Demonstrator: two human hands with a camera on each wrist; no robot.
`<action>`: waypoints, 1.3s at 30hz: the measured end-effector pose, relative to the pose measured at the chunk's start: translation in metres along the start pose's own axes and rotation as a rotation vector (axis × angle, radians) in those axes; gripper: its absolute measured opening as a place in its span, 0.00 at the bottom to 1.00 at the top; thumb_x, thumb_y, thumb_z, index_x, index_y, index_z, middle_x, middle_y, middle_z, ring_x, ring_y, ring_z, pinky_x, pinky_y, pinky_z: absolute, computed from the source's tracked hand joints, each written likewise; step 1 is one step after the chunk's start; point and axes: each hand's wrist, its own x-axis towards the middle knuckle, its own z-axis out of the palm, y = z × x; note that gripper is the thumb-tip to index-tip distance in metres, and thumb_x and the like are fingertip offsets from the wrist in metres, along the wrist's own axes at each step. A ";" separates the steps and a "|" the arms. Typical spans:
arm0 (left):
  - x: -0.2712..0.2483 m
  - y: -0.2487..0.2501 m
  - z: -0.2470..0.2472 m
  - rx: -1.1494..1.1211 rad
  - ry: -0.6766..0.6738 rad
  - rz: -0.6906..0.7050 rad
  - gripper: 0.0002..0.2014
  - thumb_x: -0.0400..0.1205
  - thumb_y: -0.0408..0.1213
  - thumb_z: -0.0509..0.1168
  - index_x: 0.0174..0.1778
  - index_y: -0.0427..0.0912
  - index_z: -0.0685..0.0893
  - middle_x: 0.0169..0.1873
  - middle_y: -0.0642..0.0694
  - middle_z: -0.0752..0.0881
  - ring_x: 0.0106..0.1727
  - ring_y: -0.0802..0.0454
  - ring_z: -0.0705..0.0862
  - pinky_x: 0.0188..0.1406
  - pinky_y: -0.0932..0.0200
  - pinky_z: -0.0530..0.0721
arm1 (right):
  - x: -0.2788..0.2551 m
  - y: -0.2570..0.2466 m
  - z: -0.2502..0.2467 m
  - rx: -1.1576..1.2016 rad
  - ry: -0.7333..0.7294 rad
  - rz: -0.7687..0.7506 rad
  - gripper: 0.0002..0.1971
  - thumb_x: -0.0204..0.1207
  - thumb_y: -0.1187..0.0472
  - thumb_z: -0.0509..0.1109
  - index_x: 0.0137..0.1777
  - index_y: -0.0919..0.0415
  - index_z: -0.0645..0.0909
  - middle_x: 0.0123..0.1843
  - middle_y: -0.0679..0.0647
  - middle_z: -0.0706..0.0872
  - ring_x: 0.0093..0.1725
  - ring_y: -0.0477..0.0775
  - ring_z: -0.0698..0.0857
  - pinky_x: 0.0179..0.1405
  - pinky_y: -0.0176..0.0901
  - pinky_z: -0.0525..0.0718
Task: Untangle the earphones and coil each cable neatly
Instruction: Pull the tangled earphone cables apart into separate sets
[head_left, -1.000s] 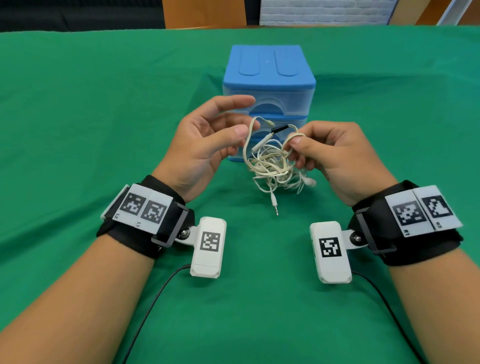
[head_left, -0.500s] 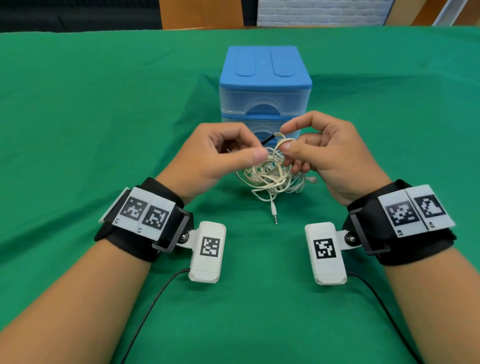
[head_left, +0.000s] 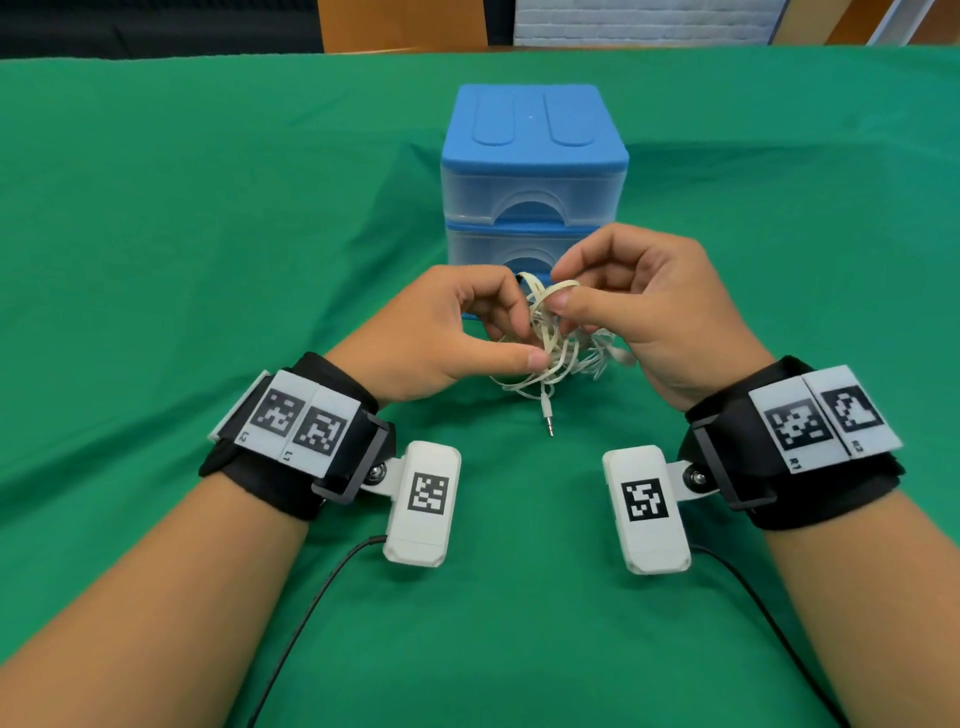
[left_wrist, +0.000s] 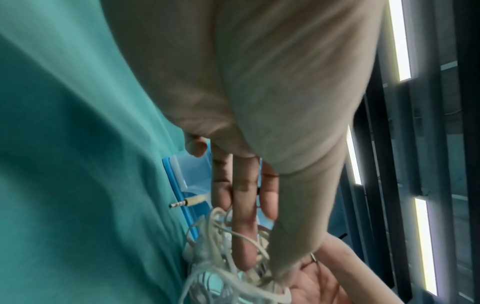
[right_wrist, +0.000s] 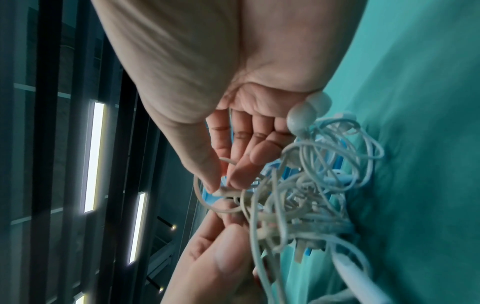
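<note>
Nearest me, a silver-tipped audio plug (head_left: 546, 418) on a cream lead dangles from the knot toward the green cloth-covered table (head_left: 208, 234), just clear of both wrists. Above it the tangled bundle of thin cream-white earphone cables (head_left: 558, 345) hangs between the two hands, touching both. The left hand (head_left: 441, 332) has its fingers curled into the knot, thumb laid along its underside. The right hand (head_left: 649, 306) pinches one loop at the top of the bundle between thumb and forefinger. I'd say the work has barely begun: nothing is separated, no cable coiled. Beyond stands a blue-lidded, clear plastic two-drawer box (head_left: 535, 171).
</note>
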 end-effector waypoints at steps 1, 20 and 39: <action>0.000 -0.001 0.000 -0.010 -0.011 -0.004 0.14 0.73 0.28 0.81 0.42 0.33 0.79 0.38 0.43 0.90 0.41 0.40 0.84 0.51 0.58 0.82 | 0.000 0.000 0.001 0.006 -0.008 -0.005 0.10 0.68 0.74 0.80 0.45 0.64 0.84 0.33 0.55 0.88 0.31 0.51 0.86 0.36 0.38 0.85; 0.000 -0.015 -0.003 -0.422 0.032 -0.023 0.15 0.75 0.22 0.72 0.46 0.42 0.74 0.36 0.47 0.89 0.39 0.52 0.86 0.47 0.60 0.84 | -0.002 -0.007 -0.010 -0.358 -0.224 -0.159 0.10 0.71 0.70 0.80 0.50 0.58 0.92 0.43 0.57 0.80 0.31 0.53 0.72 0.37 0.31 0.72; 0.002 -0.008 0.000 -0.269 0.087 -0.032 0.08 0.76 0.29 0.73 0.50 0.34 0.86 0.37 0.41 0.85 0.40 0.51 0.81 0.48 0.61 0.81 | 0.005 0.002 -0.015 -0.314 0.333 -0.090 0.05 0.75 0.60 0.72 0.40 0.48 0.82 0.36 0.43 0.83 0.32 0.52 0.75 0.34 0.44 0.75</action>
